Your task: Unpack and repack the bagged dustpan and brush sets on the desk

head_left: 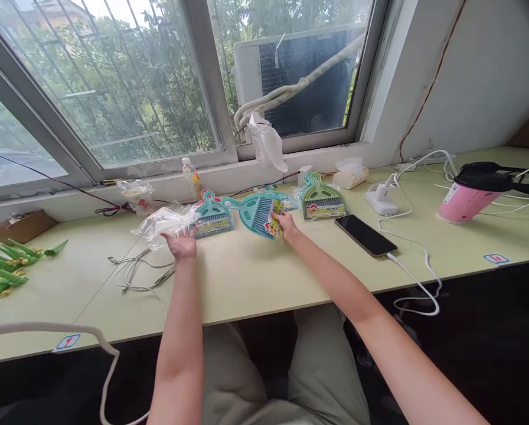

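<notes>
My right hand (284,225) grips the near edge of a teal mini dustpan and brush set (256,211) with a yellow label, lying on the pale green desk (255,277). My left hand (181,243) lies flat with fingers stretched out, touching a clear plastic bag (165,221). A second teal dustpan set (211,217) sits just right of that bag. A green dustpan set (321,199), wrapped in clear plastic, lies further right.
A phone (364,235) on a white charging cable lies to the right, near a white power strip (382,199) and a pink cup (463,202). Loose cables (140,274) lie at left, with green plastic pieces (3,265) at the far left. A small bottle (190,176) stands by the window.
</notes>
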Available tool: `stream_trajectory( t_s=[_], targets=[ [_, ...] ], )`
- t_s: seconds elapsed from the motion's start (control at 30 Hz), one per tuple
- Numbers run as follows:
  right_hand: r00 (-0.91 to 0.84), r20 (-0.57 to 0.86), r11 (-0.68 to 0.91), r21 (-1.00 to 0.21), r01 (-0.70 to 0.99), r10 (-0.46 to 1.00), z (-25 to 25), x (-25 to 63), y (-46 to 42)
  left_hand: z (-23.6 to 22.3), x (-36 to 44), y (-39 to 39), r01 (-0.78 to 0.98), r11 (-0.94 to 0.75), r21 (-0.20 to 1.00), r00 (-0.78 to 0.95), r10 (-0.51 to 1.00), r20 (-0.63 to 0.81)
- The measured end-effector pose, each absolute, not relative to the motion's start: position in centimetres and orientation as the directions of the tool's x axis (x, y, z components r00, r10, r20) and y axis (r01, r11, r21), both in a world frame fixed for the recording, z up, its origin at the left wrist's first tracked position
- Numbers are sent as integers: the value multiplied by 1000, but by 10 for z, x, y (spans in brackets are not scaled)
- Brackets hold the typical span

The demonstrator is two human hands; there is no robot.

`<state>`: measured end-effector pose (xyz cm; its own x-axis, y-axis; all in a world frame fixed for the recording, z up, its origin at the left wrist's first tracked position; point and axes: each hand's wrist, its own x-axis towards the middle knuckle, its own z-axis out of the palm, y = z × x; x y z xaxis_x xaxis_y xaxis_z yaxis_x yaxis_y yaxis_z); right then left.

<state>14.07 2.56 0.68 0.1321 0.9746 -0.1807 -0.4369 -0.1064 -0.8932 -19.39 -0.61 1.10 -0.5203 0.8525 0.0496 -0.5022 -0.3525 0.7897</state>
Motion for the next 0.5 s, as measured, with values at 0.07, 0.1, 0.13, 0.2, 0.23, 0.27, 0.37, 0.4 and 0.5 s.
stream_trajectory(
  t_s=[0.07,0.1,0.13,0.2,0.23,0.27,0.37,0.4,0.5],
  targets=[
    [115,-160,-91,-886,-454,980,7,138,24,15,-178,-5,-536,-318,782,-437,897,66],
    [105,-143,-80,-885,-459,984,7,136,22,16,-171,-5,-558,-293,776,-383,921,72],
    [92,-124,-68,-884,-462,988,7,133,21,19,-166,-6,-581,-272,767,-335,939,79],
    [64,-88,-48,-883,-467,994,7,126,18,23,-161,-9,-614,-267,742,-266,956,124],
    [52,-74,-41,-882,-469,996,7,123,16,26,-160,-11,-621,-289,729,-246,954,169],
    [43,-59,-32,-882,-471,997,8,119,15,29,-158,-12,-620,-321,716,-233,947,222],
    [54,-11,17,-870,-494,998,8,109,13,36,-146,-16,-574,-362,735,-174,931,323],
    [68,4,38,-861,-508,998,8,106,14,36,-138,-17,-542,-327,774,-113,941,319],
    [58,35,60,-847,-529,998,8,106,19,31,-106,-17,-359,-163,919,136,965,224]
  ],
)
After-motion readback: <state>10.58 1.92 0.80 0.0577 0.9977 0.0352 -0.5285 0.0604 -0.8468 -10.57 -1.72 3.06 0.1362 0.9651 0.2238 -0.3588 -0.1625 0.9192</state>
